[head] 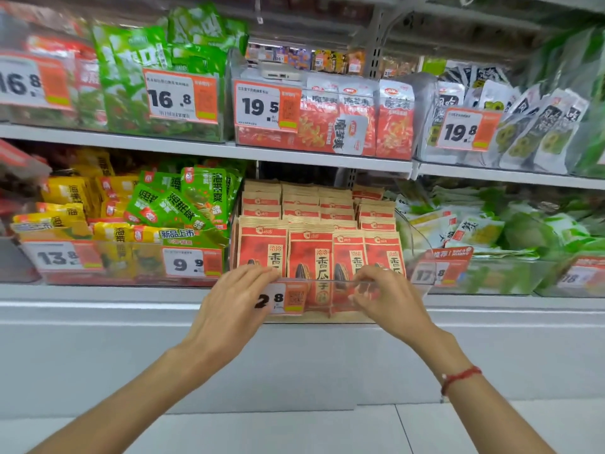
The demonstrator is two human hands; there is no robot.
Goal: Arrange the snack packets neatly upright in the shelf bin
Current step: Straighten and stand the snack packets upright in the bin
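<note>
Left hand (229, 299): reaching up to the front wall of the clear plastic shelf bin (330, 285), fingers curling over its top rim at the left end, gripping it.
Right hand (389, 303): gripping the same rim at the right end, fingers hooking over the edge; thin red string bracelet (460, 379) sitting on that wrist.
Red-and-kraft paper snack packets (311, 253): standing upright in rows inside the bin, front row of four pressing against the clear wall.
White-and-orange price tag (283, 298): hanging on the bin front between both hands.
Green seaweed packets (183, 204): lying tilted in the neighbouring left bin.
</note>
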